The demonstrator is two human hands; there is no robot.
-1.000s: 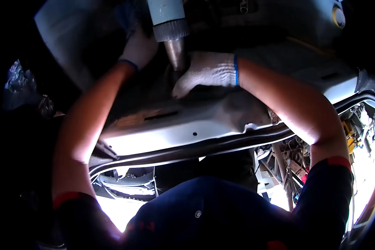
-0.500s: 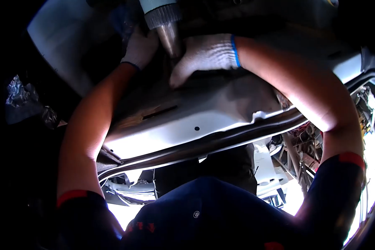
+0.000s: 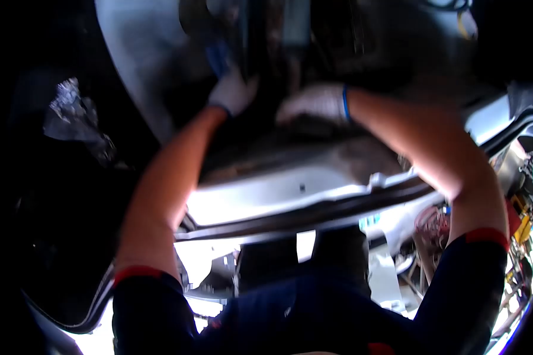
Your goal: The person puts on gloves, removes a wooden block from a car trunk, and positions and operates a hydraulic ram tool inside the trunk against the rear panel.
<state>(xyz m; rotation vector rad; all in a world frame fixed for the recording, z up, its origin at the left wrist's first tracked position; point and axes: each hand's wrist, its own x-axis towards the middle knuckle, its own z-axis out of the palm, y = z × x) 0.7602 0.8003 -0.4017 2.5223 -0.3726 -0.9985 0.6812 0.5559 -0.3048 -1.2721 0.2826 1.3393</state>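
My left hand point(image 3: 235, 93), in a white knit glove with a blue cuff, reaches up into a dark recess of the vehicle body. Something blue point(image 3: 217, 59) shows just beyond it; whether the hand holds it is unclear. A pale grey cylinder point(image 3: 296, 26) with a narrower metal end points down from the top of the view. Just below that end is my right hand point(image 3: 315, 102), gloved the same way. Blur and shadow hide the fingers of both hands, and whether the right one touches the metal end cannot be made out.
A white body sill point(image 3: 249, 198) with a dark rubber seal point(image 3: 260, 219) runs crosswise under my arms. Crumpled clear plastic point(image 3: 71, 112) lies in the dark at left. Cables and coloured parts point(image 3: 521, 219) crowd the bright right side.
The whole view has shifted and blurred, so most things appear farther right. My right hand has come off the side of the metal end and now appears below it.
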